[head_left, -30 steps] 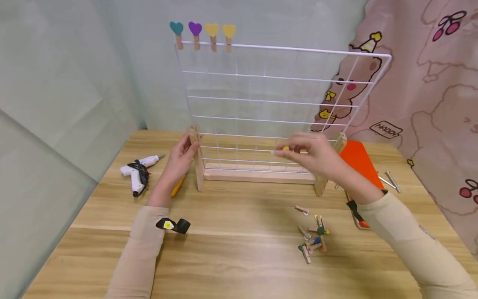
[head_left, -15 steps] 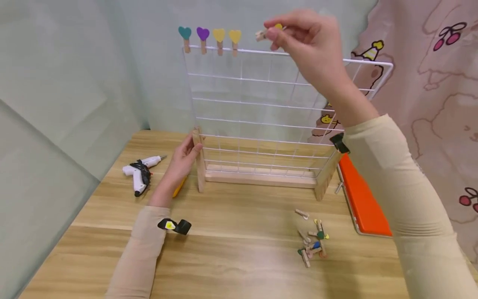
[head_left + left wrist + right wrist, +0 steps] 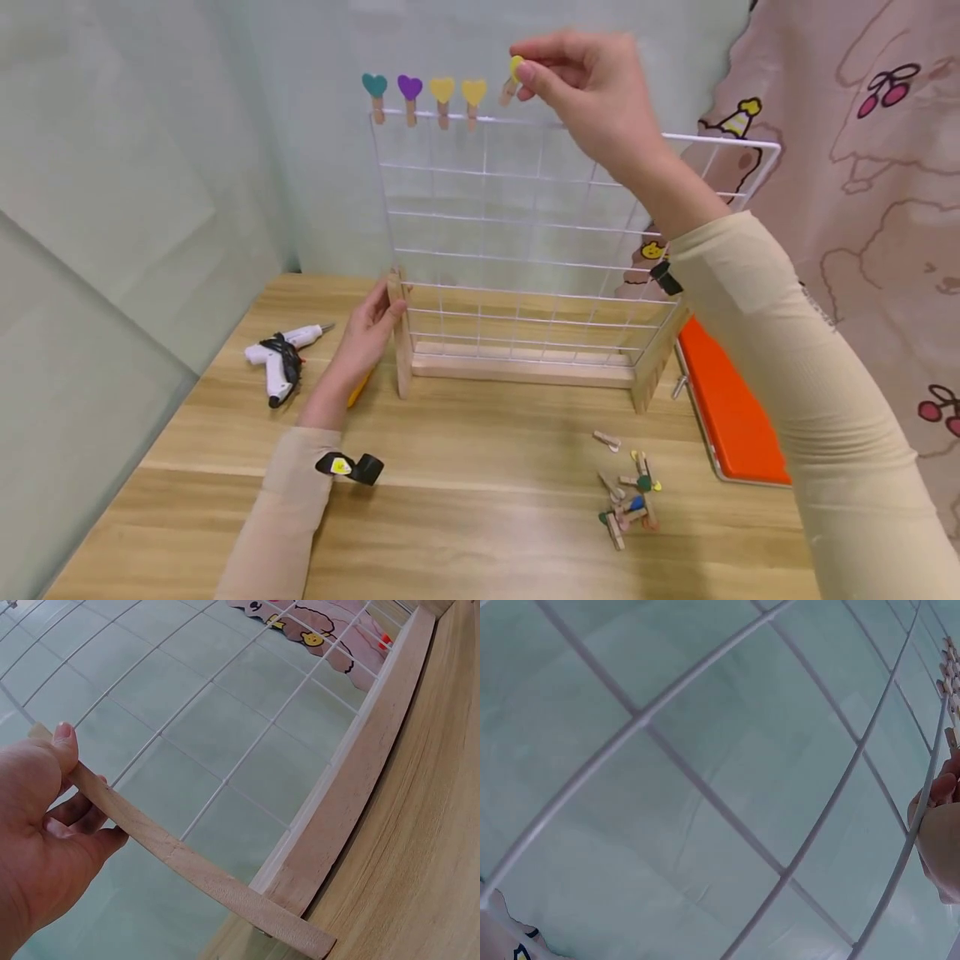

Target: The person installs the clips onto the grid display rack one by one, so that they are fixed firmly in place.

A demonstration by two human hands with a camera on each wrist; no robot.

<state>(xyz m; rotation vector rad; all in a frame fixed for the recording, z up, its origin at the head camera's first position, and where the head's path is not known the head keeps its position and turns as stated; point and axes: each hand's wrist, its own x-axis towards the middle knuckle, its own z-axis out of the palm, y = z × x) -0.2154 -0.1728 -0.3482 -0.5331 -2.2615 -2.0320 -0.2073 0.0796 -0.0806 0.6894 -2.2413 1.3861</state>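
My right hand (image 3: 592, 92) pinches a small wooden clothespin (image 3: 509, 86) with a yellow heart, just above the top wire of a white grid rack (image 3: 540, 179). Left of it, several heart clothespins stand clipped along that wire: teal (image 3: 375, 87), purple (image 3: 410, 88) and two yellow ones (image 3: 473, 93). My left hand (image 3: 369, 327) grips the wooden side post (image 3: 172, 851) of the rack, thumb on one face and fingers behind. In the right wrist view, the right hand (image 3: 939, 832) shows only at the right edge, close by the wire.
More clothespins (image 3: 628, 500) lie in a loose pile on the table (image 3: 465, 517), front right. A white glue gun (image 3: 283, 358) with a black cord lies at left. An orange case (image 3: 731, 417) and a metal bolt (image 3: 680, 386) are right of the rack.
My right hand has risen from in front of the lower grid to the top wire, then moved slightly left, the clothespin turning more upright. My left hand has stayed on the post.
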